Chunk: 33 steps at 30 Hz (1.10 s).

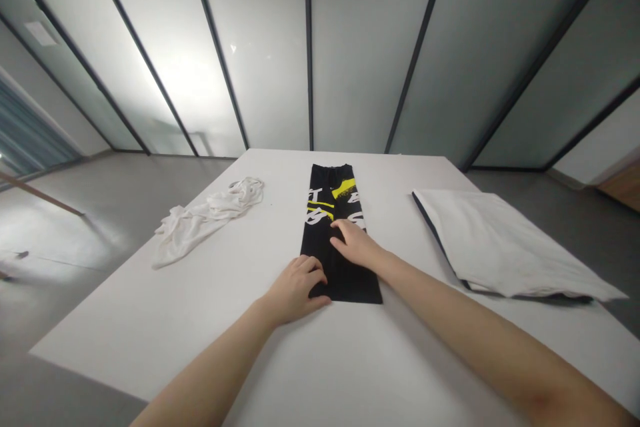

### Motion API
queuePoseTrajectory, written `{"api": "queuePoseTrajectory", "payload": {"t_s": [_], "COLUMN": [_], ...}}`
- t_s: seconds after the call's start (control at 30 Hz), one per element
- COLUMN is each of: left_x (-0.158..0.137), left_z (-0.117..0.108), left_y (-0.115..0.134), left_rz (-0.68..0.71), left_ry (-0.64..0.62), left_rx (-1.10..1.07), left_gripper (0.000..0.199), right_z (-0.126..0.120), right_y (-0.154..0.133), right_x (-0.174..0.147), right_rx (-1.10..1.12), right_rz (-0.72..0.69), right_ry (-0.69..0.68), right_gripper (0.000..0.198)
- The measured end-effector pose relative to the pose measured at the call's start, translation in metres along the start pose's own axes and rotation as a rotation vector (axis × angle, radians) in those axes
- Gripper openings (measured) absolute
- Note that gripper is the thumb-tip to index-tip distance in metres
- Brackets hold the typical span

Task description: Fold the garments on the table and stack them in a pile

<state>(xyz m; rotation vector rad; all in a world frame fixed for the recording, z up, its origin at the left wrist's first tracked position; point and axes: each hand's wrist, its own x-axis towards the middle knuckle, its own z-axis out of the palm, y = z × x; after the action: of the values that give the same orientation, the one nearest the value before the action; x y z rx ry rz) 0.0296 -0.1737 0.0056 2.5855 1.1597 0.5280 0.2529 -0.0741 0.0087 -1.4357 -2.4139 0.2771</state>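
Black shorts (pixel 345 278) with white lettering and yellow streaks lie flat in a long narrow strip on the white table (pixel 240 300). Their drawstring waistband points to the far edge of the table. My left hand (pixel 299 285) rests on the near left corner of the cloth, fingers spread and bent, thumb by the bottom hem. Farther up, my right hand (pixel 356 243) lies across the middle right of the fabric, just below the printed letters. Its fingers are apart and touch the cloth; nothing is gripped in either hand.
A crumpled white garment (pixel 210 217) lies on the left part of the table. To the right, a folded white cloth (pixel 500 240) with a dark underside reaches over the table's right edge. Frosted glass panels (pixel 260 47) with dark frames stand behind the table.
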Motion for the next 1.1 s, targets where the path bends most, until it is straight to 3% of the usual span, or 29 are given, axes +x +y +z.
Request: {"api": "queuePoseTrajectory", "payload": {"t_s": [0.1,0.17,0.27,0.33,0.57,0.67,0.77,0.83,1.03,1.1], "left_x": [0.001,0.003,0.006,0.006,0.004,0.006,0.008,0.008,0.006,0.005], "left_z": [0.003,0.004,0.007,0.009,0.008,0.009,0.011,0.012,0.009,0.007], "left_y": [0.004,0.008,0.012,0.013,0.012,0.013,0.014,0.014,0.015,0.015], "left_rz": [0.041,0.062,0.05,0.021,-0.042,-0.047,-0.004,0.041,0.115,0.127], "left_ry": [0.015,0.009,-0.008,-0.001,0.108,0.078,0.013,-0.016,-0.029,-0.026], "left_rx": [0.001,-0.008,-0.03,-0.054,-0.205,-0.178,-0.114,-0.09,-0.134,-0.17], "left_gripper": [0.008,0.011,0.015,0.016,0.016,0.013,0.009,0.005,0.004,0.006], "right_z": [0.0,0.002,0.007,0.007,-0.005,-0.003,0.003,0.005,0.0,-0.004], "right_y": [-0.01,-0.015,-0.017,-0.017,-0.016,-0.018,-0.016,-0.014,-0.011,-0.013], "right_x": [-0.06,-0.092,-0.115,-0.117,-0.11,-0.112,-0.113,-0.112,-0.112,-0.113], "right_rx": [0.099,0.087,0.08,0.11,0.248,0.219,0.145,0.146,0.379,0.376], "right_rz": [-0.039,-0.005,0.025,0.017,0.008,-0.001,-0.067,-0.109,-0.042,-0.105], "right_ry": [0.016,-0.014,-0.013,0.023,0.166,0.132,0.076,0.073,0.3,0.25], "right_gripper": [0.041,0.043,0.022,0.015,0.027,0.013,0.016,0.003,0.016,0.02]}}
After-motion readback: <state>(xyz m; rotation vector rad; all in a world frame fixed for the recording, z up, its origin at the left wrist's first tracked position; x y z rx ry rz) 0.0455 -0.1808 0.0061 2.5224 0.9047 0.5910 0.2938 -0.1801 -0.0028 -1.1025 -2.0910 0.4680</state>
